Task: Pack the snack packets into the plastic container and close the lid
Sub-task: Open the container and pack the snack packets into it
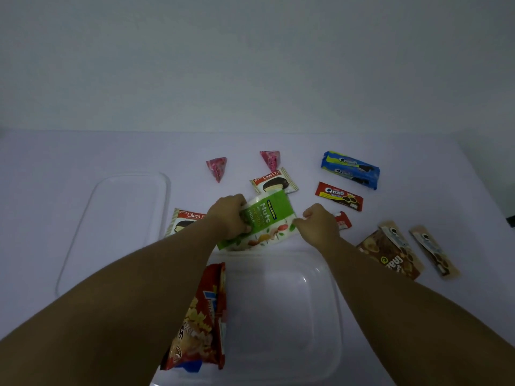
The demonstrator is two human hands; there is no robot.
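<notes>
My left hand point(231, 217) grips the left side of a green and white nuts packet point(266, 222), held tilted just beyond the far rim of the clear plastic container point(320, 316). My right hand point(320, 224) pinches the packet's right edge. A red snack bag point(200, 319) stands along the container's left side, partly under my left forearm. The clear lid point(117, 224) lies flat to the left.
Loose packets lie on the white table: two Choco Pies point(274, 181) point(185, 220), two pink triangular sweets point(217, 168) point(270, 160), a blue cookie pack point(351, 169), a red cookie pack point(340, 196), a small red wrapper point(344, 220), brown packs point(390, 252) point(433, 250).
</notes>
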